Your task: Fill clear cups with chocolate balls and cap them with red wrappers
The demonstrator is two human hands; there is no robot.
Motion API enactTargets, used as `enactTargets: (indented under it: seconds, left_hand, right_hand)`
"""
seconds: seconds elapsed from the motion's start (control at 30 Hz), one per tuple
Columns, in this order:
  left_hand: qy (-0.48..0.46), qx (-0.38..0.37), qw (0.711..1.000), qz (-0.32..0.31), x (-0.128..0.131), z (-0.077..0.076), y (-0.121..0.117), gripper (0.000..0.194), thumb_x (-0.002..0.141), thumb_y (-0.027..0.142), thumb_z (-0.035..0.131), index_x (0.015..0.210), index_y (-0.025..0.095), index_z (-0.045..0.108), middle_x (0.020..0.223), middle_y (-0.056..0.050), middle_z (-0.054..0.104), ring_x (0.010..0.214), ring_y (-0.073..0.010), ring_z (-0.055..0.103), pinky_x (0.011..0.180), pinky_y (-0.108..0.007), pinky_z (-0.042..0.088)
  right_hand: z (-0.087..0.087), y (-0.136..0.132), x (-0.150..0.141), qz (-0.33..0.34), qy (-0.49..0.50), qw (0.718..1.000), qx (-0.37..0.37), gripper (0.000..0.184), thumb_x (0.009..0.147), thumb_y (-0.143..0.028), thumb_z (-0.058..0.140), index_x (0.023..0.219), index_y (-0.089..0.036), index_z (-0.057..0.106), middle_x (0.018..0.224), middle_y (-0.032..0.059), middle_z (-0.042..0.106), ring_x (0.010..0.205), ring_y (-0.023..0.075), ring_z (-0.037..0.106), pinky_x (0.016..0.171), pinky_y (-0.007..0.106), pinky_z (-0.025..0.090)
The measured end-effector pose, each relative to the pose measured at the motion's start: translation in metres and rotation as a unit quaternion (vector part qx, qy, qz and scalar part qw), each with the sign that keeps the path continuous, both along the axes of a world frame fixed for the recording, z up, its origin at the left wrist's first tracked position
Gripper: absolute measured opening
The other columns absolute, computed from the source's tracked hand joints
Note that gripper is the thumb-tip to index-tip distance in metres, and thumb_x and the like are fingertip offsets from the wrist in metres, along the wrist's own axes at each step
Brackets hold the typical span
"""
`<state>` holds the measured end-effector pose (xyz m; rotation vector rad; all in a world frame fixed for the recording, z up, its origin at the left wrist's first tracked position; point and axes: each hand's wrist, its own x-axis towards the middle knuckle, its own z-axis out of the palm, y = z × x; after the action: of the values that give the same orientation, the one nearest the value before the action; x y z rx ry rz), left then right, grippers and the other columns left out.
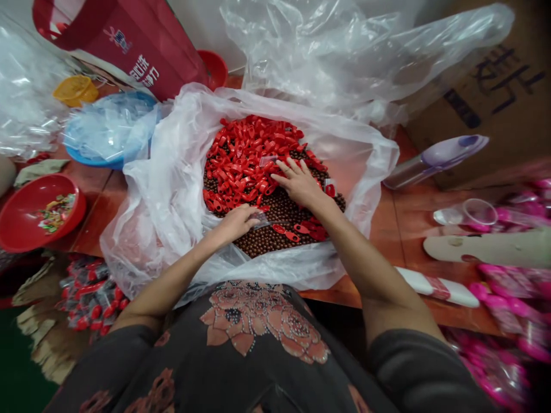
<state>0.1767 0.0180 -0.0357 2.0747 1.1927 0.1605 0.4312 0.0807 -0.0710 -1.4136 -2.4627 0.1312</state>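
A white plastic bag (163,178) lies spread open in front of me, holding small brown balls (275,238) and a heap of red plastic pieces (241,149) shaped like little spoons. At the near left of the heap, my left hand (236,223) is closed, with a clear plastic piece (260,218) at its fingertips; a red piece touches or lies beside it. My right hand (300,183) reaches over the right side of the heap, palm down, fingers spread and holding nothing visible. Beyond its fingertips lies another small clear piece (268,161).
To the left stand a blue basin (92,158) of clear bags, a red bowl (26,201) with colourful bits and a yellow bowl (77,90). A bottle (434,160), clear cup (480,213) and cardboard box (486,132) are at right. A maroon bag (159,46) stands behind.
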Motion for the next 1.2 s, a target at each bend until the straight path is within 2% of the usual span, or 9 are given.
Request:
enactTargets:
  seconds: [0.1, 0.17, 0.27, 0.33, 0.43, 0.57, 0.73, 0.93, 1.2]
  left_hand:
    - [0.057, -0.023, 0.998, 0.003, -0.006, -0.003, -0.001, 0.028, 0.085, 0.029, 0.059, 0.109, 0.021, 0.071, 0.099, -0.008, 0.071, 0.091, -0.0240, 0.064, 0.083, -0.037, 0.048]
    - [0.095, -0.024, 0.995, 0.013, -0.009, -0.003, 0.003, 0.028, 0.084, 0.030, 0.059, 0.107, 0.021, 0.073, 0.098, -0.008, 0.073, 0.091, -0.0255, 0.065, 0.082, -0.037, 0.047]
    - [0.137, -0.010, 0.990, 0.020, -0.007, -0.002, 0.012, 0.030, 0.084, 0.032, 0.058, 0.106, 0.021, 0.074, 0.101, -0.009, 0.074, 0.095, -0.0283, 0.066, 0.082, -0.038, 0.047]
    - [0.144, 0.003, 0.989, 0.020, -0.004, -0.001, 0.018, 0.031, 0.084, 0.031, 0.056, 0.106, 0.020, 0.074, 0.104, -0.010, 0.074, 0.097, -0.0287, 0.066, 0.082, -0.037, 0.046]
    - [0.161, 0.024, 0.986, 0.022, -0.003, 0.001, 0.026, 0.030, 0.083, 0.030, 0.055, 0.105, 0.022, 0.075, 0.101, -0.010, 0.074, 0.096, -0.0281, 0.066, 0.080, -0.036, 0.046]
    - [0.179, 0.007, 0.983, 0.029, 0.001, 0.002, 0.036, 0.028, 0.080, 0.029, 0.058, 0.099, 0.022, 0.077, 0.092, -0.010, 0.075, 0.089, -0.0278, 0.066, 0.077, -0.036, 0.046]
    - [0.120, -0.033, 0.992, 0.012, 0.027, -0.010, 0.046, 0.023, 0.078, 0.027, 0.064, 0.093, 0.019, 0.079, 0.081, -0.008, 0.073, 0.079, -0.0251, 0.065, 0.074, -0.034, 0.045]
    - [-0.030, -0.091, 0.995, 0.040, 0.064, -0.038, 0.052, 0.022, 0.072, 0.028, 0.074, 0.091, 0.019, 0.079, 0.079, -0.002, 0.073, 0.075, -0.0189, 0.063, 0.073, -0.029, 0.044]
    - [-0.195, -0.147, 0.967, 0.068, 0.083, -0.067, 0.042, 0.032, 0.073, 0.031, 0.074, 0.103, 0.017, 0.075, 0.091, -0.003, 0.074, 0.085, -0.0189, 0.065, 0.084, -0.030, 0.046]
  right_hand:
    - [0.007, -0.023, -0.008, -0.016, 0.031, 0.999, 0.001, 0.039, 0.088, -0.008, 0.047, 0.116, -0.024, 0.069, 0.133, 0.0079, 0.062, 0.125, 0.0284, 0.049, 0.104, 0.050, 0.039]
    - [0.007, -0.041, -0.019, 0.048, 0.023, 0.998, -0.030, 0.038, 0.089, -0.008, 0.047, 0.113, -0.025, 0.071, 0.116, 0.0064, 0.070, 0.106, 0.0241, 0.057, 0.093, 0.041, 0.045]
    - [0.001, -0.054, -0.034, 0.138, -0.021, 0.989, -0.053, 0.040, 0.091, -0.012, 0.050, 0.122, -0.032, 0.066, 0.120, 0.0014, 0.069, 0.100, 0.0219, 0.055, 0.084, 0.036, 0.045]
    - [-0.004, -0.053, -0.038, 0.105, -0.042, 0.993, -0.043, 0.040, 0.092, -0.014, 0.051, 0.127, -0.029, 0.063, 0.129, 0.0032, 0.065, 0.101, 0.0234, 0.054, 0.082, 0.037, 0.043]
    - [-0.006, -0.047, -0.032, -0.008, -0.040, 0.999, -0.027, 0.037, 0.091, -0.011, 0.048, 0.122, -0.020, 0.067, 0.136, 0.0107, 0.060, 0.101, 0.0263, 0.053, 0.083, 0.041, 0.043]
    - [0.000, -0.057, -0.018, -0.083, 0.054, 0.995, -0.013, 0.041, 0.088, -0.005, 0.044, 0.118, -0.018, 0.069, 0.136, 0.0134, 0.057, 0.109, 0.0292, 0.051, 0.093, 0.046, 0.043]
    - [0.008, -0.099, -0.006, -0.141, 0.181, 0.973, 0.006, 0.041, 0.089, -0.006, 0.041, 0.110, -0.026, 0.071, 0.124, 0.0087, 0.062, 0.110, 0.0265, 0.055, 0.096, 0.047, 0.046]
    - [0.000, -0.146, 0.000, -0.192, 0.230, 0.954, 0.008, 0.042, 0.088, -0.007, 0.042, 0.109, -0.030, 0.070, 0.117, 0.0061, 0.065, 0.107, 0.0251, 0.058, 0.092, 0.049, 0.050]
    - [-0.006, -0.164, 0.005, -0.237, 0.286, 0.928, 0.020, 0.036, 0.092, -0.013, 0.042, 0.103, -0.029, 0.072, 0.107, 0.0070, 0.067, 0.103, 0.0246, 0.059, 0.092, 0.049, 0.049]
